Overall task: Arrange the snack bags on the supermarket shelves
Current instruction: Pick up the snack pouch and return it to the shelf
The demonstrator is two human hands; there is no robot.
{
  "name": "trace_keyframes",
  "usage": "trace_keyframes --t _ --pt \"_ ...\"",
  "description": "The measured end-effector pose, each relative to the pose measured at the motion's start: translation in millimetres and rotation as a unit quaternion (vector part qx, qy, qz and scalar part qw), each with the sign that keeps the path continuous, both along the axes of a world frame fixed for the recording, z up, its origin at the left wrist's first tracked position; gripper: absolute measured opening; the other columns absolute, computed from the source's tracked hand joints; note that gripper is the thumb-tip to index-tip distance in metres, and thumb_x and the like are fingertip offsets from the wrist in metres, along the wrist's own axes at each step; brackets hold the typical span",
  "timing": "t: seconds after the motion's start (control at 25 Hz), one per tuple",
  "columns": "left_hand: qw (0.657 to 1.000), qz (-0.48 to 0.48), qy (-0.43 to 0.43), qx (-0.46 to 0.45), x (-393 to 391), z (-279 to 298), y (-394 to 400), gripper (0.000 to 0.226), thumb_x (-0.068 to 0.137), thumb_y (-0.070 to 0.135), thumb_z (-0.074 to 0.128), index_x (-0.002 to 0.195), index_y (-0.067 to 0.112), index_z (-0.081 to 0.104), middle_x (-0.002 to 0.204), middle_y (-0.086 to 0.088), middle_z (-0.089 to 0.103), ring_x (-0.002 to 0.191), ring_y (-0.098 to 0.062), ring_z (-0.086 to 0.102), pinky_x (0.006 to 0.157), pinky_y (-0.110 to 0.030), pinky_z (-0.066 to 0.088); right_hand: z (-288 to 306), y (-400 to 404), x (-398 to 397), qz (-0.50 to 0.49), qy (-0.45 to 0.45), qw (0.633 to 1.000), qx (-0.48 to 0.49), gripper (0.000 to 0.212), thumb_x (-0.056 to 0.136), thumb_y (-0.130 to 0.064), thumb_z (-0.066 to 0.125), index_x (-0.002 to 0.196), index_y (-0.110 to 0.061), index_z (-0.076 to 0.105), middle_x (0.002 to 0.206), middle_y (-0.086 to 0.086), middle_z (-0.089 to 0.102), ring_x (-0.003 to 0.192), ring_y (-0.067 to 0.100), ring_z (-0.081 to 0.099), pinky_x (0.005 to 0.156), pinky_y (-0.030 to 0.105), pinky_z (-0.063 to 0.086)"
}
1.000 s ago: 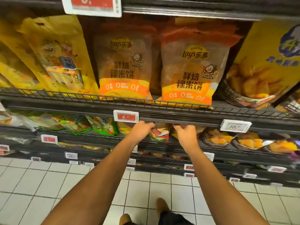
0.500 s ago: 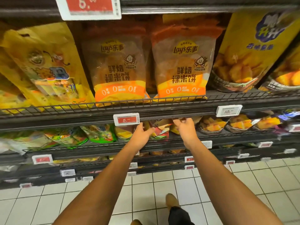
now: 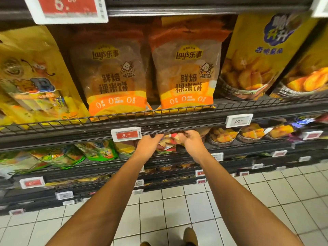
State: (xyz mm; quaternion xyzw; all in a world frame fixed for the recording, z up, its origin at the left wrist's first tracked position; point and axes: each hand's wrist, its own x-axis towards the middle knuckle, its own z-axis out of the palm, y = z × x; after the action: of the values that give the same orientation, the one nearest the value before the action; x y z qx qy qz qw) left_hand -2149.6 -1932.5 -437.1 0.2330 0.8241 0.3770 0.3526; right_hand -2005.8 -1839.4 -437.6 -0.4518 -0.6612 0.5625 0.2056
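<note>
While both bare arms are stretched toward the second shelf, the left hand (image 3: 148,145) and the right hand (image 3: 192,142) are pushed under the black metal shelf edge (image 3: 177,124), on either side of a small crinkled red-and-yellow snack bag (image 3: 166,145). The left fingers are curled against the bag's left side, the right fingers curled round its upper right corner, so the bag appears to be gripped between both hands; the fingertips themselves are hidden under the edge. Just above the left knuckles a red-and-white price tag (image 3: 126,134) is clipped to the edge. Well above both sets of fingers, behind a wire rail, two tall brown-and-orange Lay's rice-cracker bags (image 3: 186,75) are stood upright side by side. To the left of the left fingers, green foil snack bags (image 3: 96,150) are laid leaning. To the right of the right fingers, dark bags printed with yellow chips (image 3: 222,136) are lined up.
</note>
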Motion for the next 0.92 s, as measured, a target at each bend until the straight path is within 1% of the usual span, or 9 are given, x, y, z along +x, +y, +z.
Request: trace_keyframes --t 0.08,0.16,0.24,0.4,0.56,0.64,0.72,0.84,0.92 --pt "1.0 -0.008 -0.004 0.005 4.0 3.0 -0.8 0.06 0.086 0.055 0.064 0.049 0.019 0.032 0.03 0.011 0.026 0.031 -0.006 0.03 0.049 -0.031 0.021 0.3 6.1 6.2 0.077 -0.034 0.995 0.05 0.023 0.103 -0.01 0.052 0.109 0.003 0.069 0.107 0.021 0.071 0.096 0.027 0.064 0.088 0.04 0.052" --pt "1.0 -0.017 0.002 0.004 4.8 3.2 -1.7 0.064 0.08 0.058 0.07 0.047 0.02 0.032 0.027 0.01 0.024 0.025 -0.006 0.026 0.048 -0.03 0.02 4.9 11.6 8.7 0.151 -0.053 0.984 0.079 0.026 0.104 -0.009 0.049 0.12 -0.002 0.068 0.113 0.012 0.07 0.105 0.025 0.063 0.092 0.036 0.05" --pt "1.0 0.009 0.002 -0.001 4.1 2.9 -3.2 0.063 0.078 0.059 0.072 0.047 0.019 0.033 0.032 0.01 0.027 0.032 -0.006 0.028 0.049 -0.031 0.02 7.6 16.8 11.7 0.202 -0.084 0.971 0.097 0.03 0.105 -0.011 0.047 0.13 -0.008 0.065 0.122 0.007 0.067 0.107 0.016 0.058 0.09 0.026 0.045" --pt "0.996 0.079 0.001 -0.03 4.5 5.8 -6.2 0.048 0.087 0.053 0.064 0.068 0.014 0.044 0.065 -0.001 0.044 0.057 -0.015 0.042 0.051 -0.033 0.029 6.3 26.9 21.5 0.214 -0.121 0.963 0.112 0.036 0.107 -0.018 0.045 0.141 -0.013 0.056 0.138 0.005 0.058 0.114 0.009 0.047 0.078 0.006 0.036" --pt "0.989 0.091 -0.035 0.113 14.8 0.2 -19.5 0.025 0.089 0.037 0.07 0.086 0.015 0.059 0.079 0.006 0.067 0.077 -0.014 0.066 0.058 -0.022 0.045 2.6 19.4 25.4 0.222 -0.096 0.965 0.098 0.033 0.106 -0.017 0.046 0.133 -0.029 0.06 0.123 -0.008 0.055 0.115 0.013 0.051 0.077 0.009 0.04" --pt "0.981 0.105 -0.047 0.158 23.9 -4.9 -28.1 0.029 0.09 0.027 0.07 0.105 0.011 0.052 0.096 0.004 0.066 0.094 -0.017 0.065 0.078 -0.026 0.05 1.2 13.6 28.5 0.228 -0.091 0.964 0.103 0.032 0.104 -0.015 0.045 0.116 -0.043 0.057 0.12 -0.008 0.05 0.11 0.013 0.05 0.081 0.021 0.046" --pt "0.976 0.129 -0.038 0.169 30.7 -8.7 -34.8 0.04 0.09 0.019 0.07 0.116 0.01 0.04 0.104 -0.001 0.06 0.098 -0.018 0.059 0.087 -0.035 0.045 1.4 7.7 31.2 0.238 -0.093 0.962 0.098 0.035 0.103 -0.014 0.045 0.101 -0.048 0.051 0.113 -0.012 0.052 0.102 0.013 0.053 0.079 0.031 0.051" --pt "0.969 0.15 -0.026 0.196 40.2 -12.5 -45.5 0.041 0.09 0.01 0.07 0.116 0.014 0.038 0.102 0.002 0.06 0.094 -0.012 0.06 0.079 -0.028 0.046 4.5 -0.6 33.5 0.246 -0.094 0.962 0.078 0.03 0.103 -0.016 0.048 0.098 -0.046 0.05 0.113 -0.007 0.057 0.105 0.018 0.057 0.084 0.04 0.053" --pt "0.961 0.166 -0.036 0.219 46.4 -14.4 -53.7 0.046 0.089 0.009 0.071 0.12 0.019 0.038 0.103 0.007 0.06 0.097 -0.003 0.059 0.075 -0.02 0.045 4.5 -3.2 36.2 0.24 -0.088 0.964 0.075 0.028 0.102 -0.016 0.05 0.097 -0.044 0.052 0.113 -0.008 0.059 0.107 0.015 0.058 0.088 0.039 0.053"
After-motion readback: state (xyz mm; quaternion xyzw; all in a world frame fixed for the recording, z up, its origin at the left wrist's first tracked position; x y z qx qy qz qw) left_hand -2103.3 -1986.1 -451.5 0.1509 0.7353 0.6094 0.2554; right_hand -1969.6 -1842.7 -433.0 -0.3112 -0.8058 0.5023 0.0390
